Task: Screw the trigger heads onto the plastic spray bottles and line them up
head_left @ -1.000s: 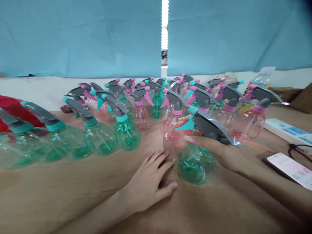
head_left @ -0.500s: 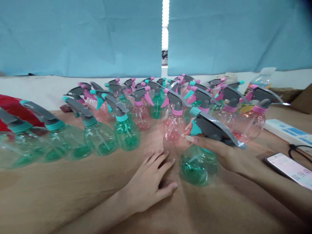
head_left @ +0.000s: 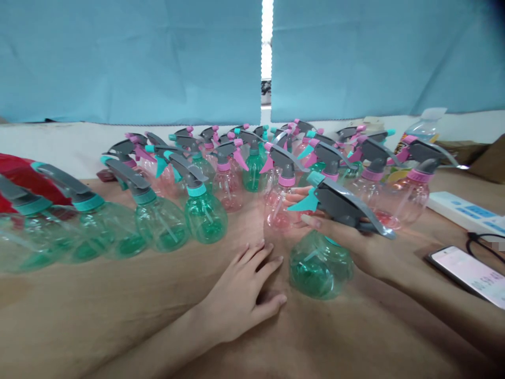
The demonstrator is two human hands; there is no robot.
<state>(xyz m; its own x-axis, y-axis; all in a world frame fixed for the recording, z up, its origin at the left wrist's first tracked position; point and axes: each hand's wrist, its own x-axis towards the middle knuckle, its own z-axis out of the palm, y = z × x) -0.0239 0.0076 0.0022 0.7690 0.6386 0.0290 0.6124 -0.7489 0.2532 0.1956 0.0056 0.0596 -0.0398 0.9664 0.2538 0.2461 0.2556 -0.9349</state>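
Note:
A green spray bottle [head_left: 320, 266] with a grey and turquoise spray head [head_left: 345, 208] stands on the wooden table in front of me. My right hand [head_left: 335, 229] is at its neck, partly hidden under the spray head. The fingers are stretched out past the turquoise trigger [head_left: 305, 201], apart from one another and not curled round it. Left of this bottle, my left hand [head_left: 246, 295] lies flat on the table, palm down, fingers spread and holding nothing.
Green spray bottles [head_left: 207, 216] stand in a row at left. Behind are several pink spray bottles [head_left: 282, 205] mixed with green ones. At right lie a phone [head_left: 465, 271], a black cable [head_left: 479, 245] and a white power strip [head_left: 461, 210]. A blue curtain [head_left: 138, 63] hangs behind.
The fingers of my right hand have straightened away from the trigger, which now shows more fully. The bottle has shifted very slightly left. My left hand has stayed put.

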